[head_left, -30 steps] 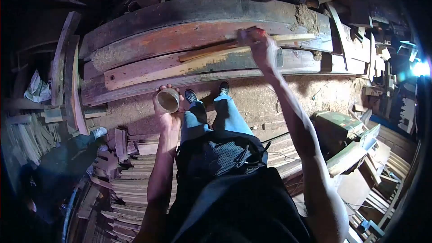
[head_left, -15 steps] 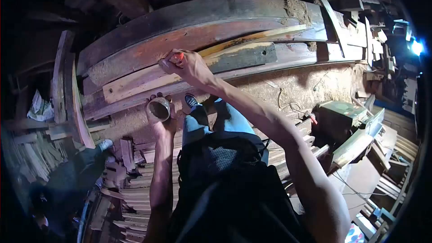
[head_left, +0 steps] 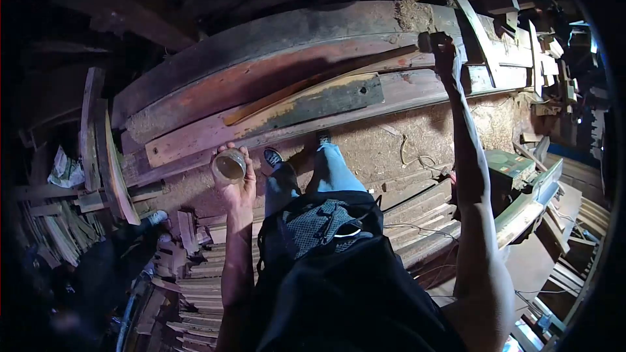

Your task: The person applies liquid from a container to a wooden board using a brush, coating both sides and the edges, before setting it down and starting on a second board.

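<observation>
My left hand (head_left: 238, 186) holds a small round tin (head_left: 229, 165) at waist height, its open mouth showing a yellowish inside. My right hand (head_left: 443, 49) is stretched far out to the right end of a stack of long, worn planks (head_left: 293, 101). It is closed in a fist against the wood. The small brush seen in it earlier is mostly hidden now. A thin pale strip (head_left: 306, 85) lies slanted along the planks, next to a darker stained patch (head_left: 339, 94).
My shoes (head_left: 272, 156) stand on a sawdust-covered floor (head_left: 404, 130) in front of the planks. A green machine (head_left: 515, 163) sits at the right. Short slats (head_left: 195, 267) are piled at the lower left, where another person's leg and shoe (head_left: 156, 217) show.
My right hand swept left along the planks to near the tin, then swung back out to the far right end. The tin in my left hand stayed nearly still.
</observation>
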A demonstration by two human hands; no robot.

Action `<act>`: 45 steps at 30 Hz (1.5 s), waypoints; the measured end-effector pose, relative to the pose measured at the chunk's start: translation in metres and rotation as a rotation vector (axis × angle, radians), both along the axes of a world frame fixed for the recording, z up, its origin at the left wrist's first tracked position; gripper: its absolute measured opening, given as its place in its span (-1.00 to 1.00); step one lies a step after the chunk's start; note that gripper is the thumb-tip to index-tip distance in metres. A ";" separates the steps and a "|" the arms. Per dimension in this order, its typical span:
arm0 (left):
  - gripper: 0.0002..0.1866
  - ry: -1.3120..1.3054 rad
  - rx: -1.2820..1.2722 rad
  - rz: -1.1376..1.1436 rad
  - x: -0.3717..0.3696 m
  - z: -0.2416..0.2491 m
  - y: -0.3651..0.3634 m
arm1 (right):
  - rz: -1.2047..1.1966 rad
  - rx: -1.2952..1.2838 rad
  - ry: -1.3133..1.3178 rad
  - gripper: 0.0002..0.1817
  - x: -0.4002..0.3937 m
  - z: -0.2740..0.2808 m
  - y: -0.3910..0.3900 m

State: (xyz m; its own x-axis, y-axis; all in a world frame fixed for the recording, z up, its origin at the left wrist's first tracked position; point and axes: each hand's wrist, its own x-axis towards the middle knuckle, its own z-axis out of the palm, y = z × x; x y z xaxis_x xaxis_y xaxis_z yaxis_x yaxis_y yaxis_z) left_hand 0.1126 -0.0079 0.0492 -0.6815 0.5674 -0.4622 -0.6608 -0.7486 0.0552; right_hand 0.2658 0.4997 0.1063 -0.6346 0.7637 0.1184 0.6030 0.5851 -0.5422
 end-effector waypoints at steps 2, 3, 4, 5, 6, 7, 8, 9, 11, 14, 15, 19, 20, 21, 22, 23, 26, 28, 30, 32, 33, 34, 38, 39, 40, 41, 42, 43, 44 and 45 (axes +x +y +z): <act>-0.70 0.015 -0.026 -0.005 0.008 0.007 0.017 | -0.096 -0.021 -0.009 -0.75 0.012 -0.004 0.038; -0.70 0.015 -0.027 0.000 0.011 0.011 0.026 | 0.147 0.216 -0.127 -0.76 0.014 -0.017 0.047; -0.70 0.017 -0.027 0.003 0.015 0.014 0.035 | 0.270 0.324 0.152 -0.81 0.004 -0.054 0.039; -0.68 0.031 -0.039 0.008 0.017 0.011 0.040 | 0.302 0.203 -0.060 -0.83 -0.007 -0.017 -0.009; -0.68 0.034 -0.037 0.003 0.021 0.012 0.047 | 0.384 0.260 -0.009 -0.80 -0.016 -0.023 -0.033; -0.67 0.026 -0.012 0.019 0.026 0.014 0.054 | 0.504 0.430 0.005 -0.71 -0.025 -0.053 -0.044; -0.66 0.016 0.012 0.034 0.030 0.016 0.061 | 0.541 0.272 0.068 -0.68 -0.035 -0.033 -0.078; -0.65 0.043 -0.014 0.040 0.033 0.017 0.067 | 0.545 0.112 0.088 -0.68 -0.046 -0.022 -0.102; -0.69 0.038 -0.035 0.046 0.041 0.023 0.081 | 0.550 -0.244 0.211 -0.72 -0.068 -0.020 -0.128; -0.73 0.027 -0.040 0.042 0.052 0.033 0.095 | 0.529 -0.459 0.296 -0.78 -0.073 -0.017 -0.126; -0.73 0.026 -0.025 0.031 0.055 0.034 0.100 | 0.518 -0.478 0.277 -0.80 -0.071 -0.016 -0.120; -0.71 0.011 -0.045 0.017 0.063 0.025 0.109 | 0.385 -0.327 0.146 -0.74 -0.019 -0.066 -0.014; -0.72 0.012 -0.056 0.018 0.064 0.024 0.111 | 0.354 -0.217 0.183 -0.75 -0.004 -0.056 0.015; -0.73 0.013 -0.060 0.019 0.066 0.025 0.114 | 0.315 -0.105 0.215 -0.77 0.011 -0.045 0.044; -0.73 0.015 -0.064 0.021 0.068 0.025 0.116 | 0.269 0.005 0.244 -0.78 0.027 -0.034 0.074; -0.74 0.018 -0.069 0.013 0.069 0.028 0.120 | 0.171 0.067 0.180 -0.77 0.046 -0.048 0.110; -0.76 0.028 -0.057 0.001 0.070 0.028 0.129 | 0.065 0.277 0.194 -0.79 0.061 -0.002 0.132; -0.76 0.031 -0.045 -0.009 0.070 0.024 0.131 | 0.083 0.221 0.144 -0.76 0.056 0.013 0.123; -0.74 0.015 0.001 -0.006 0.069 0.018 0.132 | 0.211 0.133 0.040 -0.75 0.047 0.013 0.098; -0.74 0.020 -0.010 -0.009 0.070 0.025 0.139 | 0.431 0.492 0.094 -0.83 0.033 -0.047 0.080; -0.75 0.027 -0.039 -0.013 0.071 0.030 0.142 | 0.426 0.223 -0.058 -0.78 0.024 -0.017 0.039; -0.75 0.028 -0.046 -0.012 0.072 0.034 0.144 | 0.463 0.241 0.063 -0.74 0.016 -0.023 0.017; -0.76 0.016 -0.118 -0.002 0.076 0.041 0.148 | 0.550 -0.159 0.140 -0.77 -0.023 -0.014 -0.051; -0.76 0.014 -0.118 0.001 0.077 0.045 0.150 | 0.542 -0.292 0.223 -0.78 -0.028 -0.012 -0.055; -0.75 0.013 -0.116 0.005 0.078 0.047 0.151 | 0.532 -0.424 0.306 -0.78 -0.031 -0.008 -0.055; -0.75 0.013 -0.119 -0.001 0.079 0.047 0.150 | 0.526 -0.426 0.308 -0.78 -0.029 -0.012 -0.052; -0.76 0.023 -0.111 -0.003 0.079 0.046 0.150 | 0.485 -0.481 0.323 -0.78 -0.028 -0.019 -0.045; -0.76 0.032 -0.102 -0.004 0.080 0.045 0.151 | 0.445 -0.536 0.336 -0.78 -0.025 -0.026 -0.036; -0.76 0.030 -0.100 -0.005 0.080 0.045 0.152 | 0.418 -0.451 0.446 -0.80 -0.014 -0.032 -0.023; -0.76 0.010 -0.094 -0.003 0.081 0.046 0.153 | 0.349 -0.560 0.476 -0.82 -0.002 -0.059 0.003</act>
State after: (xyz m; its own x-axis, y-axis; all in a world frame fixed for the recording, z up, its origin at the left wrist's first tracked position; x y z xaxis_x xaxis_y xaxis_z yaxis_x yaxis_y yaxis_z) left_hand 0.1937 0.1454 0.0949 -0.6849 0.5235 -0.5067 -0.6617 -0.7381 0.1318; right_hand 0.2638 0.5024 0.0470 -0.8249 0.5572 0.0949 0.0669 0.2630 -0.9625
